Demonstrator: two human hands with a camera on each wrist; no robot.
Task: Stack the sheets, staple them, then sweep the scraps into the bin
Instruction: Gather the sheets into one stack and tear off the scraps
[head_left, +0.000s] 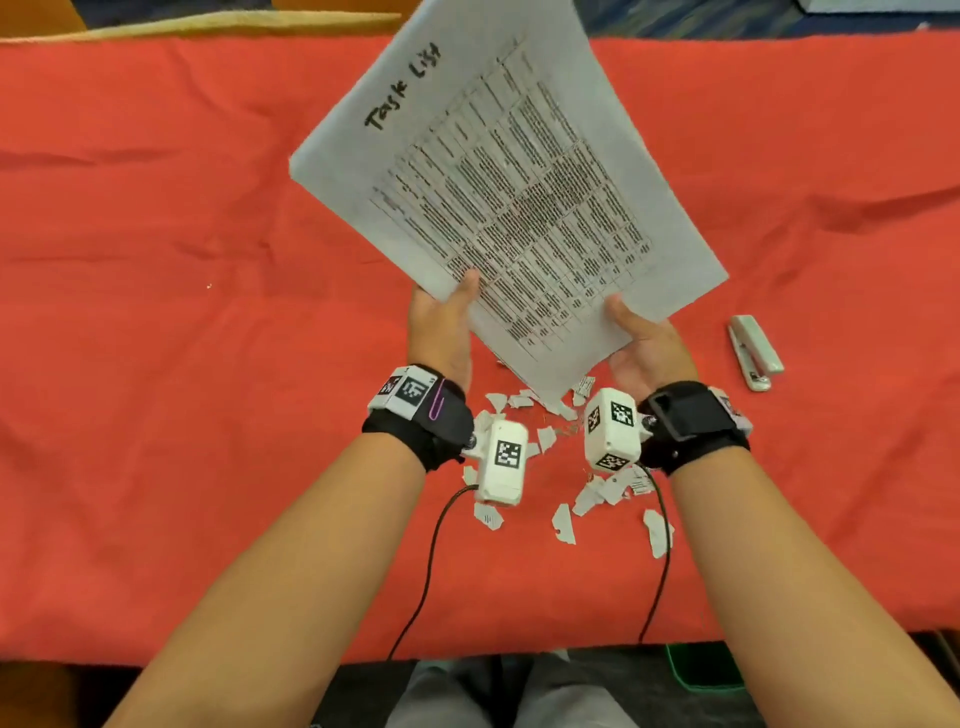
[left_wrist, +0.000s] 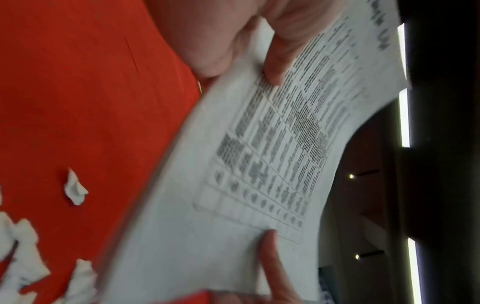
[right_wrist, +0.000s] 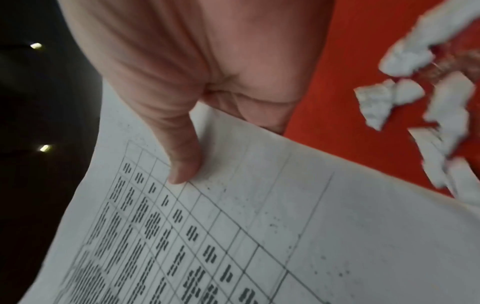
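A stack of white printed sheets (head_left: 498, 192) headed "Task List" is held tilted up above the red table. My left hand (head_left: 441, 322) grips its lower left edge, thumb on the printed face (left_wrist: 275, 67). My right hand (head_left: 644, 343) grips the lower right edge, thumb pressed on the grid (right_wrist: 182, 164). The fingers of both hands are hidden behind the paper. Torn white paper scraps (head_left: 566, 499) lie scattered on the cloth under and behind my wrists, also seen as scraps (left_wrist: 75, 189) and scraps (right_wrist: 376, 102). A white stapler (head_left: 756, 352) lies to the right of my right hand.
The red tablecloth (head_left: 156, 312) covers the whole table, bare on the left and far right. A green-edged dark object (head_left: 706, 667) sits below the table's near edge at the right. Wrist camera cables hang from both forearms.
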